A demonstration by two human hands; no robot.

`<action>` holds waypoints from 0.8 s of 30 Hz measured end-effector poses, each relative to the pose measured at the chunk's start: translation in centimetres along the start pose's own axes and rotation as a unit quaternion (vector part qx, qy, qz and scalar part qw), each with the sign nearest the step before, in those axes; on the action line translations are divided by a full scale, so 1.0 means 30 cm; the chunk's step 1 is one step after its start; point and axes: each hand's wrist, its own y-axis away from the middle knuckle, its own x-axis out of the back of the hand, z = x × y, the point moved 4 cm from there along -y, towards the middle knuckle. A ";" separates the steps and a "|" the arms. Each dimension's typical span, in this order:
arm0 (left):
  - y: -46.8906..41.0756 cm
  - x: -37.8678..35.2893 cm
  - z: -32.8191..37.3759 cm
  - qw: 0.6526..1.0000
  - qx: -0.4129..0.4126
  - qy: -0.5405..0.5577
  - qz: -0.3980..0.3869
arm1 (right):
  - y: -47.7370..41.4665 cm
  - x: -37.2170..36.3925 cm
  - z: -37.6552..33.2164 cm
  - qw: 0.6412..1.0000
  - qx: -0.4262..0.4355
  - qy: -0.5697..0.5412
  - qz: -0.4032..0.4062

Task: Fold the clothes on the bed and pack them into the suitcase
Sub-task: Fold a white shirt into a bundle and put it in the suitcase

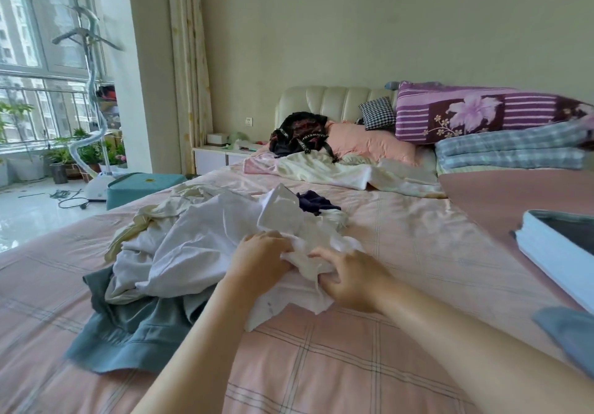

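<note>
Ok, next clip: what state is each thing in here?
left hand: grips the white garment.
right hand: grips the white garment.
white garment: crumpled, unfolded.
grey garment: unfolded, partly under the white garment.
navy garment: crumpled, untouched.
suitcase: open, on the bed.

One bed (321, 365) carries one suitcase (546, 253) at its right edge. Hands: two, left hand (260, 261) and right hand (350, 280). Four garments are distinguishable: white garment (199, 246), cream garment (154, 217), grey garment (128, 333), navy garment (313, 203).
</note>
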 end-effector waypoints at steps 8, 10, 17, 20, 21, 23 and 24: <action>0.132 -0.062 0.304 0.971 -0.023 0.096 -0.217 | 0.361 0.137 0.267 0.952 -0.109 0.272 -0.083; 0.147 -0.082 0.320 0.978 -0.009 0.077 -0.194 | 0.428 0.138 0.321 0.926 -0.191 0.300 -0.131; 0.108 -0.100 0.269 0.991 0.069 0.054 -0.101 | 0.345 0.093 0.207 0.990 -0.113 0.075 0.045; 0.103 -0.149 0.245 0.983 0.103 -0.025 -0.149 | 0.278 -0.013 0.150 0.993 -0.069 0.095 -0.009; 0.101 -0.166 0.238 0.978 0.113 -0.055 -0.165 | 0.269 -0.036 0.149 0.991 -0.072 0.108 -0.028; 0.097 -0.172 0.230 0.972 0.130 -0.102 -0.167 | 0.261 -0.062 0.172 0.990 -0.075 0.111 -0.044; 0.092 -0.167 0.231 0.974 0.127 -0.104 -0.156 | 0.263 -0.060 0.187 0.991 -0.073 0.104 -0.039</action>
